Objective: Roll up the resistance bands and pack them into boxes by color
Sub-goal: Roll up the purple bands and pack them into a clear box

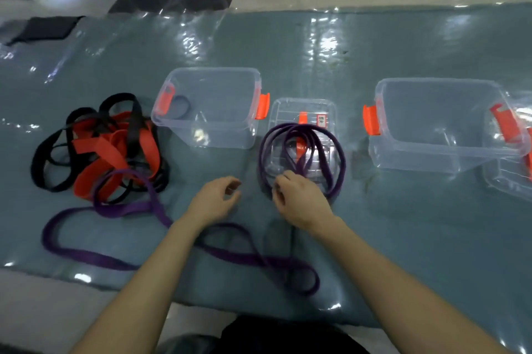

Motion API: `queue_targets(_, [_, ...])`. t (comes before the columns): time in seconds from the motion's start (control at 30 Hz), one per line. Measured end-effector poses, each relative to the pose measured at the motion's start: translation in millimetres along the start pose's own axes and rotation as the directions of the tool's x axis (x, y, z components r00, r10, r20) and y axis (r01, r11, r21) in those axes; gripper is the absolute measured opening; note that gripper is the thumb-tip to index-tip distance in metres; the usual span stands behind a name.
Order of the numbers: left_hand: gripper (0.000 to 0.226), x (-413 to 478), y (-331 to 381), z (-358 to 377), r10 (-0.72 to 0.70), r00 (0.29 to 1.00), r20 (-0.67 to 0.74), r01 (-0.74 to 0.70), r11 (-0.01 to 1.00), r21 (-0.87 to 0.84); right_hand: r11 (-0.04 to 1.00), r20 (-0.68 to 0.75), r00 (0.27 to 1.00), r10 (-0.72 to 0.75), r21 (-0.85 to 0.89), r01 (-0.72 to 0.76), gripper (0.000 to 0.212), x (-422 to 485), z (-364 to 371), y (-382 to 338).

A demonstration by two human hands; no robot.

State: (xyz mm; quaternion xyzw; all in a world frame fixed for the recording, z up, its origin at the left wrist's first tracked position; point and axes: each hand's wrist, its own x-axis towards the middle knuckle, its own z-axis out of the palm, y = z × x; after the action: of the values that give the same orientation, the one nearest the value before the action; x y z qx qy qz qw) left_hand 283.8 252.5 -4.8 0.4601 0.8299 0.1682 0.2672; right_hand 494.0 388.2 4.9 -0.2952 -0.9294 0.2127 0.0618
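Observation:
A coiled purple band (336, 152) lies in loose loops on a clear lid (325, 107) between two boxes. My right hand (302, 198) grips the near end of this coil. My left hand (214, 199) hovers just left of it with fingers curled and nothing in them. A second, long purple band (115, 260) sprawls unrolled across the mat under both forearms. A tangle of red and black bands (98, 149) sits at the left. The left clear box (230, 134) holds one rolled black band (180, 107). The right clear box (426, 157) has nothing visible inside.
The work surface is a teal mat (403, 238) under glossy clear film, with its near edge by my body. Another clear lid (506, 183) with an orange latch lies at the far right. A dark pad (49, 28) rests at the back left.

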Motion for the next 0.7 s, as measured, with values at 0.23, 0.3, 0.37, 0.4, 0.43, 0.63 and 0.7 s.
queue_targets(0.23, [0.074, -106, -134, -29, -0.175, 0.983, 0.048, 0.152, 0.941, 0.302, 0.99, 0.411, 0.906, -0.104, -0.048, 0.135, 0.087, 1, 89, -98])
queue_targets(0.3, [0.092, -119, -159, -31, -0.153, 0.979, 0.132, 0.094, 0.923, 0.374, 0.982, 0.414, 0.907, -0.07, -0.133, 0.137, 0.097, 4, 112, -117])
queue_targets(0.37, [0.103, -121, -171, -29, -0.081, 0.983, 0.164, -0.002, 0.89, 0.457, 0.966, 0.402, 0.915, -0.038, -0.219, 0.136, 0.097, 8, 129, -134])
queue_targets(0.4, [0.107, -119, -175, -28, -0.038, 0.986, 0.165, -0.05, 0.865, 0.499, 0.958, 0.401, 0.916, -0.029, -0.25, 0.14, 0.091, 12, 135, -141])
queue_targets(0.43, [0.111, -116, -179, -26, 0.001, 0.985, 0.174, -0.096, 0.835, 0.542, 0.953, 0.413, 0.91, -0.027, -0.264, 0.148, 0.082, 14, 140, -147])
queue_targets(0.63, [0.059, -95, -197, -33, 0.214, 0.962, 0.169, -0.272, 0.713, 0.647, 0.994, 0.52, 0.854, 0.006, -0.097, 0.051, 0.025, 12, 127, -168])
queue_targets(0.7, [0.047, -93, -195, -40, 0.291, 0.936, 0.196, -0.346, 0.68, 0.646, 0.997, 0.491, 0.87, 0.049, -0.079, -0.012, 0.017, 12, 111, -176])
